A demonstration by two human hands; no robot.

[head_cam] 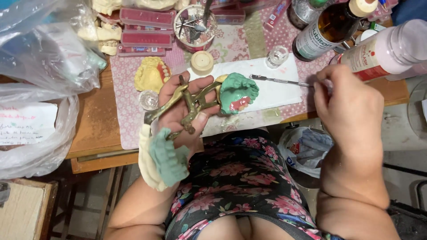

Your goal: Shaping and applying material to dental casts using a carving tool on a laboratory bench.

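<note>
Spatula tip behind right hand

The left hand lies palm up, fingers curled closed in a grasp. The right hand is raised, back toward the camera, fingers pinched together.

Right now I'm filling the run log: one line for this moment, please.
left hand: holds brass articulator with green dental cast | right hand: holds thin metal tool over white tile
</note>
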